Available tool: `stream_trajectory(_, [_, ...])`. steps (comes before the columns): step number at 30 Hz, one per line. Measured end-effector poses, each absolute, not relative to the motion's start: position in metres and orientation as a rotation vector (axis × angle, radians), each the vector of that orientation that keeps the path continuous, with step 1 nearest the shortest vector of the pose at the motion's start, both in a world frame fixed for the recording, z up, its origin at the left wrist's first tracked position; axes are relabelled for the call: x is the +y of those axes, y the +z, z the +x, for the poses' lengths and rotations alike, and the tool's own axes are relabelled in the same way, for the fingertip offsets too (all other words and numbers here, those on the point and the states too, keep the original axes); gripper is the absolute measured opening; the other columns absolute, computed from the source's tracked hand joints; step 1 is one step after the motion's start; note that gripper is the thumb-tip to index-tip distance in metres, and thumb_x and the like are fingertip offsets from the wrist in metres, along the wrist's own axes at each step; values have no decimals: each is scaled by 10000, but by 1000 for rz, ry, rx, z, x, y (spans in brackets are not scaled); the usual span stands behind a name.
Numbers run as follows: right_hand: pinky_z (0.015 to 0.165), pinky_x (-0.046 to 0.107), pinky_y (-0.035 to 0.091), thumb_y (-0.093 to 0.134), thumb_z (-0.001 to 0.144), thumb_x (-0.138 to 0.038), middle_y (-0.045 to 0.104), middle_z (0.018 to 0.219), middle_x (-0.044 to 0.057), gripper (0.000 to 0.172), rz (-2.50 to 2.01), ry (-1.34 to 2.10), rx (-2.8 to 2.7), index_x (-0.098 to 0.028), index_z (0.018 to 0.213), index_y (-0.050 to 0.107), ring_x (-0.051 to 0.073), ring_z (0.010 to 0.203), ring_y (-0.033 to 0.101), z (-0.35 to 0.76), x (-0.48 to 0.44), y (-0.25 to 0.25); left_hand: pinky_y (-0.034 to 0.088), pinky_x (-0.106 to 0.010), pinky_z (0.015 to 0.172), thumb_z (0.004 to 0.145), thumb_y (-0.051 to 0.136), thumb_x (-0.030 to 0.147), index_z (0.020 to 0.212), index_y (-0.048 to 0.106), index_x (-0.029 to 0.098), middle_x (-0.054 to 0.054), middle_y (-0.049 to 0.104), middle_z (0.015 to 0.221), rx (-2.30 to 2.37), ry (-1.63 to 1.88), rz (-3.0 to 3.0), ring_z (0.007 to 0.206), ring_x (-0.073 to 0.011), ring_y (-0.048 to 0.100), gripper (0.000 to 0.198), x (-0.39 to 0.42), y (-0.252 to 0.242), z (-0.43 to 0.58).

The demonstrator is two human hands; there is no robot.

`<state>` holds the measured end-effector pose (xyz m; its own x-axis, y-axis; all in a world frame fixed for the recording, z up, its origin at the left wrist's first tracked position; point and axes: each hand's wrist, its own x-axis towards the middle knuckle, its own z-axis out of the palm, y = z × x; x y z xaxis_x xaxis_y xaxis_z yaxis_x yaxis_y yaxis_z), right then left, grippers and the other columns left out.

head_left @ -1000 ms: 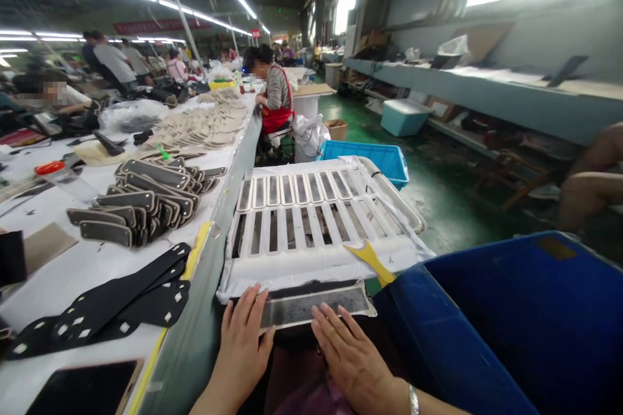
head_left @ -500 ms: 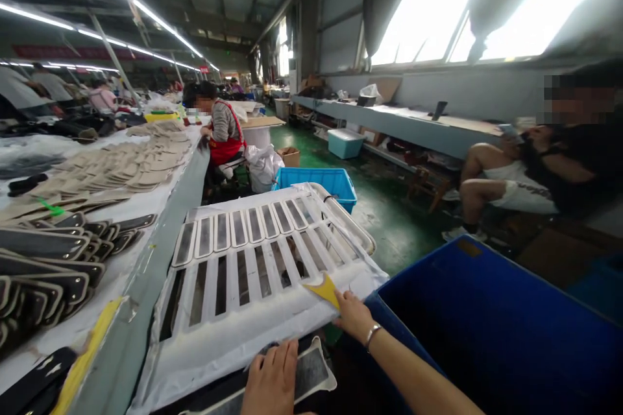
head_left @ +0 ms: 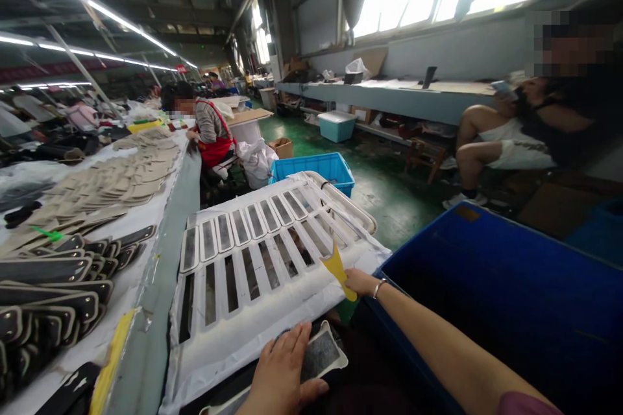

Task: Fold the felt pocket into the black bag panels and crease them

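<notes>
My left hand (head_left: 287, 366) lies flat, fingers stretched out, across a long dark piece with a pale rim (head_left: 322, 351) at the bottom of the view. Its middle is covered by the hand. My right hand (head_left: 361, 281) grips a flat yellow piece with a notched end (head_left: 337, 270), held upright and tilted, over the near right edge of a white-covered rack (head_left: 233, 324). A row of pale-rimmed dark strips (head_left: 240, 227) rests on the rack's far side, while dark slots show along the near side.
A big blue bin (head_left: 491, 259) stands close on the right. Dark pale-rimmed pieces (head_left: 58, 272) and beige pieces (head_left: 131, 168) cover the left table. Beyond the rack are a light-blue crate (head_left: 311, 168) and a person in a red apron (head_left: 217, 149). Another person (head_left: 516, 136) sits at right.
My right hand has shifted slightly right, and the yellow piece has turned more upright. My left hand stays on the pale-rimmed piece, its thumb now showing. The whole view has shifted.
</notes>
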<state>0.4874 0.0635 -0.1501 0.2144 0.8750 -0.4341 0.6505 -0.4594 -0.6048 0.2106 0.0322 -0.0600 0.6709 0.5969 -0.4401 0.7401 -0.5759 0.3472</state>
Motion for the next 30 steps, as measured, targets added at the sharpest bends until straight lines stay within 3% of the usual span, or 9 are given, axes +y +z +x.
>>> stream_trajectory(4, [554, 246, 514, 456, 881, -309, 606, 722, 16, 232, -1911, 1478, -1291, -114, 932, 569, 112, 588, 585, 496, 19, -123, 293, -383, 1086, 708, 629, 291, 1410, 320, 173, -68, 328, 1452, 949, -337, 2315, 1314, -233, 352, 776, 41, -52, 208])
stream_trajectory(9, [368, 197, 397, 540, 753, -553, 510, 554, -18, 431, -1634, 1880, -1269, -123, 764, 561, 85, 401, 462, 510, -28, -88, 300, -370, 1082, 632, 715, 276, 1397, 345, 214, -70, 398, 1420, 841, -257, 2164, 1281, -245, 401, 853, 57, -55, 208])
stream_trajectory(11, [375, 166, 372, 627, 704, -508, 521, 575, -27, 405, -1523, 2049, -1356, -126, 828, 571, 72, 413, 462, 512, -29, -75, 302, -380, 1080, 597, 747, 310, 1397, 345, 219, -74, 416, 1408, 765, -281, 2089, 1268, -264, 413, 900, 67, -59, 209])
stream_trajectory(15, [468, 178, 429, 618, 728, -345, 601, 722, -11, 465, -1521, 2165, -1610, -166, 1148, 530, 93, 516, 546, 500, -3, -54, 329, -384, 1062, 535, 799, 332, 1379, 377, 199, -77, 475, 1360, 639, -325, 1912, 1220, -290, 454, 953, 87, -68, 214])
stream_trajectory(19, [569, 252, 452, 550, 782, -388, 640, 797, 64, 339, -1802, 1706, -2228, -123, 983, 619, 176, 663, 608, 465, 27, -41, 330, -382, 1056, 648, 758, 421, 1354, 413, 210, -53, 529, 1305, 433, -323, 1523, 1200, -282, 470, 814, 100, -83, 225])
stream_trajectory(22, [640, 341, 454, 363, 868, -543, 655, 841, 167, 540, -2023, 1254, -2403, -86, 932, 642, 266, 759, 624, 441, 39, -40, 318, -404, 1051, 815, 527, 586, 1291, 486, 158, -88, 572, 1245, 376, -191, 1084, 1195, -287, 480, 642, 103, -99, 233])
stream_trajectory(25, [632, 333, 445, 275, 892, -588, 666, 865, 175, 614, -2052, 1137, -2344, -98, 1001, 628, 271, 758, 633, 430, 38, -45, 314, -417, 1031, 849, 312, 694, 1288, 455, 84, -148, 624, 1137, 413, -80, 768, 1128, -292, 536, 764, 104, -113, 240])
stream_trajectory(28, [626, 297, 427, 221, 945, -492, 685, 854, 125, 551, -1968, 1005, -2398, -142, 960, 647, 234, 748, 644, 428, 33, -58, 354, -426, 966, 802, 255, 769, 1387, 257, 75, -148, 669, 1019, 541, -80, 643, 997, -279, 610, 908, 107, -117, 245])
stream_trajectory(30, [627, 303, 416, 196, 968, -403, 689, 825, 113, 540, -2067, 773, -2384, -147, 869, 661, 235, 742, 647, 425, 29, -68, 391, -398, 905, 811, 240, 762, 1386, 250, 72, -133, 691, 932, 611, -96, 600, 905, -259, 640, 898, 109, -117, 248])
